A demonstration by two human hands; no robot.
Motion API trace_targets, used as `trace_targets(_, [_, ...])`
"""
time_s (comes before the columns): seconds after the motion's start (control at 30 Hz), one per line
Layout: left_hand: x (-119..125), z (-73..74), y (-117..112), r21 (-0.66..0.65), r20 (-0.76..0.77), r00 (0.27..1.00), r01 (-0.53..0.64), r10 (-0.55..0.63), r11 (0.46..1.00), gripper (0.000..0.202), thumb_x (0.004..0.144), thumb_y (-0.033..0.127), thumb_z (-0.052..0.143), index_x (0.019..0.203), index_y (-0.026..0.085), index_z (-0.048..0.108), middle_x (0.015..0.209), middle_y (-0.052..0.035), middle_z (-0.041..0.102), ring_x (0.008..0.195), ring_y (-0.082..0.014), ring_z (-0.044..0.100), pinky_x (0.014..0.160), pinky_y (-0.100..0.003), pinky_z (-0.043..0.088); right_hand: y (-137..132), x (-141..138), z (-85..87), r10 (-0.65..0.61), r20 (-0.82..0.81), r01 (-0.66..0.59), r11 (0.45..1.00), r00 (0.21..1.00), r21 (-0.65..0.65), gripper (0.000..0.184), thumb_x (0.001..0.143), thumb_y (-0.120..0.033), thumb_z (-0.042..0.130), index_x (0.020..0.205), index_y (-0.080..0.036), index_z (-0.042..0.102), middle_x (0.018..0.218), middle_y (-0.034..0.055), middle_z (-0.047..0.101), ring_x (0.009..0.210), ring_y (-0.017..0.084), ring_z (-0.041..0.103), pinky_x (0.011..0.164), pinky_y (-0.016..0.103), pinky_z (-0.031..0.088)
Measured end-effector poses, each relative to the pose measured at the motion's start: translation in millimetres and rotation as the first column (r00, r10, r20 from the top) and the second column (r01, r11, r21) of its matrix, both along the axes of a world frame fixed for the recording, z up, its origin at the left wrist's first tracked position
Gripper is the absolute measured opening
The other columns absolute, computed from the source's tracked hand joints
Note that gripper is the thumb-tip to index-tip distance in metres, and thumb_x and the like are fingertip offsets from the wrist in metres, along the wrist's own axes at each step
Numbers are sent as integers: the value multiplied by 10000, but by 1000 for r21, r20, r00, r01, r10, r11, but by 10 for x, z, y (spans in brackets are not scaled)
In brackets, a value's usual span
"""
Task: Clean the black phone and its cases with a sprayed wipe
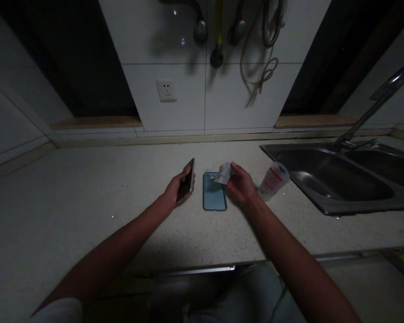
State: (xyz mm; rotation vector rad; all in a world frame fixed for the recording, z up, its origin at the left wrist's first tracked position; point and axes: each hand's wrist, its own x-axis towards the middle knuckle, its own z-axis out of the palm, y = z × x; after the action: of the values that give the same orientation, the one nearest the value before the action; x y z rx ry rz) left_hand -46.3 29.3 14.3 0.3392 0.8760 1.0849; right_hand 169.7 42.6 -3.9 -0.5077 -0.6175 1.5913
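My left hand (175,190) grips a dark smartphone (186,183), holding it on edge just above the pale countertop (87,197). To its right a light blue phone case (214,194) lies flat on the counter. My right hand (242,185) pinches a small crumpled white wipe or packet (224,173) over the top right corner of the case. A white tube with a red label (273,180) lies tilted on the counter just right of my right hand.
A steel double sink (336,179) with a tall tap (373,107) fills the right side. A wall socket (166,91) sits on the white tiled back wall, with ladles (200,29) and a coiled cord (262,67) hanging above. The counter's front edge runs below my forearms.
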Motion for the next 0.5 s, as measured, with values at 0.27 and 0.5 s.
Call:
trace_targets(0.27, [61,-89,-76,136,64,973,210,-220,968,476,904,419,522,1224,80,622,1072,-178,751,1072,-299,711,949,-477,553,-36,-43,20,-79,164,65,994,983,90,193,714,-306,834,763,-239,660,774,-37,713,691,130,642,634,231,551])
trace_targets(0.5, [141,-131,-181,182,184,841,480,-509,858,612,949,565,460,1223,41,618,1133,-234,727,1094,-345,697,1034,-551,442,-84,-92,-48,-447,464,326,890,765,320,220,777,-378,803,701,-248,643,616,-77,554,608,111,487,575,211,426])
